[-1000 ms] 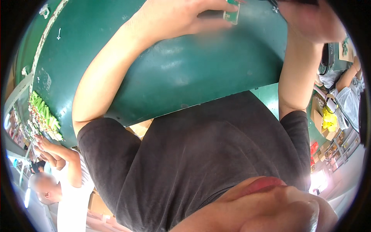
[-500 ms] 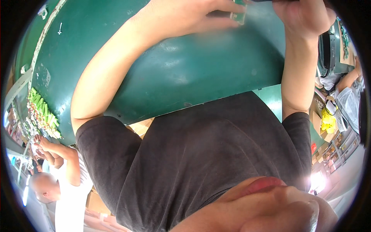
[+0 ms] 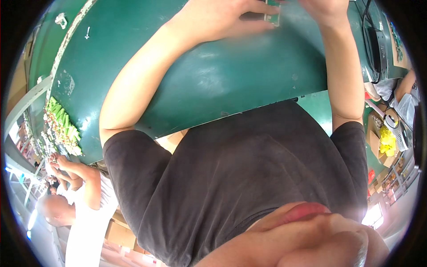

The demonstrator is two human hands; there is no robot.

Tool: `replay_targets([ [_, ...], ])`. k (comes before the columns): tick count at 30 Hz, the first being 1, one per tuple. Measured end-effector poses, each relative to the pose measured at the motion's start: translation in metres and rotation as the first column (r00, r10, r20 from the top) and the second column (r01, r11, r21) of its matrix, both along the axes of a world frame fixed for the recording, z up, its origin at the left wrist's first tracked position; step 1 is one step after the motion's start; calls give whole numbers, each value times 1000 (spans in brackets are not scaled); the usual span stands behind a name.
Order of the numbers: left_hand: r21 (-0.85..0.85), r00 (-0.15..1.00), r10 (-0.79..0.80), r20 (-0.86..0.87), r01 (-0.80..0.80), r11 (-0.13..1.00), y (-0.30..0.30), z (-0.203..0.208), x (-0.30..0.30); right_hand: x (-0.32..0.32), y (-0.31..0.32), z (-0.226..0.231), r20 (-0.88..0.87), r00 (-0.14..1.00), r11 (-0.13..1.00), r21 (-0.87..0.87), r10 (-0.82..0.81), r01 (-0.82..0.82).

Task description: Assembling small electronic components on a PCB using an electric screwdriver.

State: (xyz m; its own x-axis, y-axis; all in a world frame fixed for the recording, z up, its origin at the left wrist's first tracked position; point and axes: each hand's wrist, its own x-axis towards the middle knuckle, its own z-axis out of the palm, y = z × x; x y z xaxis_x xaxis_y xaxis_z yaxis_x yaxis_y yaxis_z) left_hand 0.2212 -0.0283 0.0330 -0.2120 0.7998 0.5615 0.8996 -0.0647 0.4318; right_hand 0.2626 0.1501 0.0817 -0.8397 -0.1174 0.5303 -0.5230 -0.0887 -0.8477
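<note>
Along the upper edge of the head view, my left hand [image 3: 218, 20] reaches over a green tabletop [image 3: 200, 84]. Its thumb and fingers close on the left edge of a small flat green board [image 3: 273, 18] with a pale rim, which looks like a circuit board. The picture's edge cuts off the board's upper part. My right hand [image 3: 328, 10] is to the right of the board, slightly blurred. Its fingers run out of the picture, so their pose and anything in them are hidden.
Bundles of light-green strips [image 3: 64, 124] lie at the table's left end, where a person in white [image 3: 91, 209] works. A small white part [image 3: 87, 33] lies at the upper left. To the right are a black box with cables [image 3: 377, 51] and a yellow bag [image 3: 387, 141].
My right hand has moved left and up, closer to the board and partly out of the picture. The left hand keeps its hold. The whole view has shifted slightly.
</note>
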Motion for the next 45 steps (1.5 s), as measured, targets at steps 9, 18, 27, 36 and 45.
replay_targets([
  [9,17,987,156,-30,-155,988,-8,22,-17,31,35,37,36,996,992,-102,80,-76],
  [18,-254,531,819,-217,-841,478,-182,13,-220,106,53,-14,213,936,888,-428,280,-169],
  [27,-191,588,742,-321,-808,557,-158,-11,-230,138,44,-27,407,875,812,-584,264,26],
  [36,-143,569,706,-421,-810,568,-138,10,-220,120,50,2,163,986,910,-406,-22,88],
  [45,-174,898,384,-214,-422,890,-36,18,-19,60,68,7,-7,937,931,-118,-350,347],
])
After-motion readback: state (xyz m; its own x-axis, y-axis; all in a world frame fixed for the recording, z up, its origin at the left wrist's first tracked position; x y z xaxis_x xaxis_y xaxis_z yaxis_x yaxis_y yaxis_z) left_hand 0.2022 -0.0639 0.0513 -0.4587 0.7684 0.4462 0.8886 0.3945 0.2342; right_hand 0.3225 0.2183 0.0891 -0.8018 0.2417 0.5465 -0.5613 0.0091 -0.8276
